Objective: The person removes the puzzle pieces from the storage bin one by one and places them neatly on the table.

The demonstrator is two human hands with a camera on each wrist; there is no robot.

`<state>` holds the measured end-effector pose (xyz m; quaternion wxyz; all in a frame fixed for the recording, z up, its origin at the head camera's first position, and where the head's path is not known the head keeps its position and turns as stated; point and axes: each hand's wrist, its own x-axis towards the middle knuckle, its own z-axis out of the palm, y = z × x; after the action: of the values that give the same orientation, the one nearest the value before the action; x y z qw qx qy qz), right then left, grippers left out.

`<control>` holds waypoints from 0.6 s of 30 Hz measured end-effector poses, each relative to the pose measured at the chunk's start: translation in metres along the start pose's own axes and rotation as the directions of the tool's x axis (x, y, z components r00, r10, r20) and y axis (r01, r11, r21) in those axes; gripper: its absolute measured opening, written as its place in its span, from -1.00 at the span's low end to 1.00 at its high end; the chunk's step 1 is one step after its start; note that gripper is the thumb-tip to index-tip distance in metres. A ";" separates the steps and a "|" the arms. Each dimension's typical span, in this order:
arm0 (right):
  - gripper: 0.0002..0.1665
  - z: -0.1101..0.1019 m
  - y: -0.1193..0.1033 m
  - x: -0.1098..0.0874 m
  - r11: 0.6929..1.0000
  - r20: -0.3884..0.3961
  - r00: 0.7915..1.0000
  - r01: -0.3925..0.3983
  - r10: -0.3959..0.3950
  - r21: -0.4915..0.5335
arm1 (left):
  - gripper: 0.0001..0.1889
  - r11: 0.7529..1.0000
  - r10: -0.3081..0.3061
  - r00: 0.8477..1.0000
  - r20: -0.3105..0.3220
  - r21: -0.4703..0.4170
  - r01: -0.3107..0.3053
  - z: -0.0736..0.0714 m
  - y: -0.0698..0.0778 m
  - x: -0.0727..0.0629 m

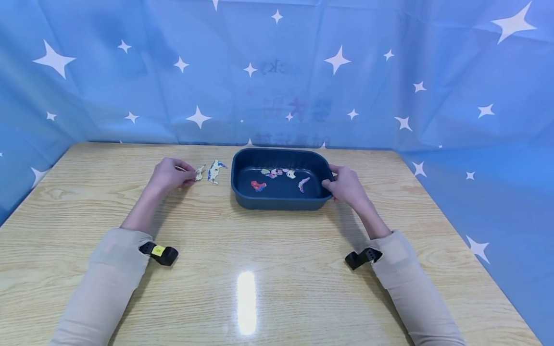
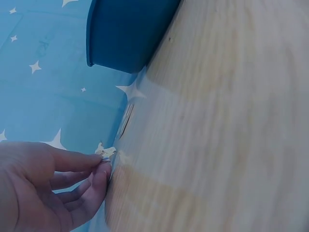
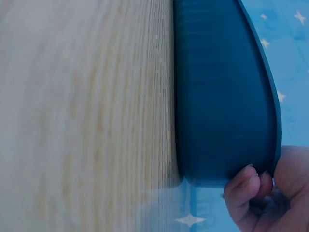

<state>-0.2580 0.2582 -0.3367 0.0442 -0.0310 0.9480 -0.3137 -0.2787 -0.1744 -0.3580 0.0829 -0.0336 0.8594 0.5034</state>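
Small pale cutout [image 1: 200, 173] left of open dark-blue bin [image 1: 281, 203]

Faint lettering [image 1: 296, 108] on blue backdrop [image 1: 368, 86], only “大” legible, and unreadable yellow label [image 1: 157, 251] on wrist camera [image 1: 169, 256].

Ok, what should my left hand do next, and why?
Probably carry the pale cutout into the dark blue tub: your left hand pinches it, your right hand grips the tub's right end, and a red-and-blue cutout is among several inside.

Glare streak [image 1: 246, 302] on the tabletop [image 1: 303, 259] — wrist views dimmer, softer
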 end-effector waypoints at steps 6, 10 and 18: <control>-0.27 -0.001 -0.001 0.000 1.000 0.002 1.000 0.000 0.000 -0.008 | -0.74 1.000 0.006 1.000 -0.029 -0.005 -0.006 0.001 0.000 0.002; -0.27 0.000 -0.001 0.000 1.000 0.000 1.000 0.000 0.000 -0.004 | -0.74 1.000 0.001 0.999 -0.041 -0.020 -0.002 0.002 0.000 0.002; -0.27 0.000 -0.001 0.000 1.000 0.005 1.000 -0.016 0.016 0.006 | -0.69 1.000 -0.004 0.999 -0.043 -0.014 0.003 0.004 0.002 0.002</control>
<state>-0.2578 0.2572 -0.3365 0.0491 -0.0241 0.9471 -0.3163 -0.2801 -0.1703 -0.3586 0.0652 -0.0464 0.8573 0.5085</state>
